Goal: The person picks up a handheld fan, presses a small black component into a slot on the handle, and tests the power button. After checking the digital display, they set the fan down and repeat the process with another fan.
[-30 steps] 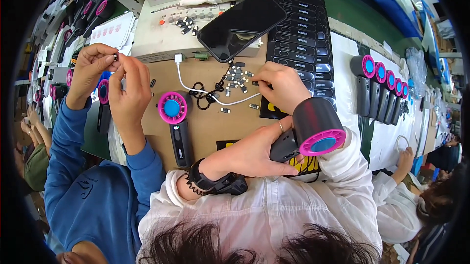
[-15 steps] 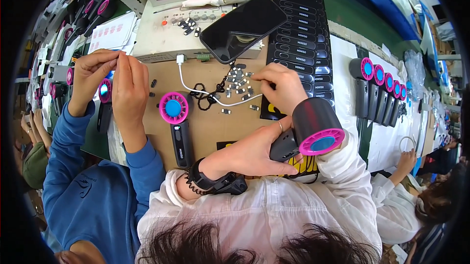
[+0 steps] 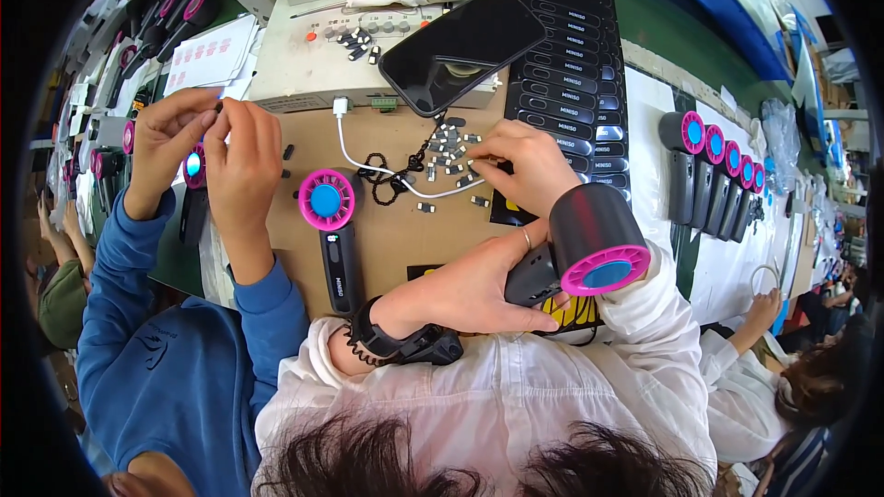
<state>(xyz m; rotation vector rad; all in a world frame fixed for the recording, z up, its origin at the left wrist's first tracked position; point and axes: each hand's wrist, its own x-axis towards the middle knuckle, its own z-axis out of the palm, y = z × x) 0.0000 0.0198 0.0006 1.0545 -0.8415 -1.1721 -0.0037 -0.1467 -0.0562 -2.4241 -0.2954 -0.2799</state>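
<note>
Fan (image 3: 594,228) gripped in left hand (image 3: 465,292), right hand (image 3: 529,165) beside small black-and-silver pieces (image 3: 450,136), cannot tell whether pinching 1.

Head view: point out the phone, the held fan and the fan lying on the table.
Phone (image 3: 462,52): head view, middle of its screen.
Held fan (image 3: 592,225): head view, side of its dark barrel.
Lying fan (image 3: 339,248): head view, upper part of its handle.

The person wears a white shirt (image 3: 488,386) with long sleeves and a seam down the front. A chunky black wristband (image 3: 391,343) goes around the left wrist. Beside the wristband is a curly black cord (image 3: 361,351); past it, the left hand (image 3: 465,299) has a thin ring (image 3: 528,237).
</note>
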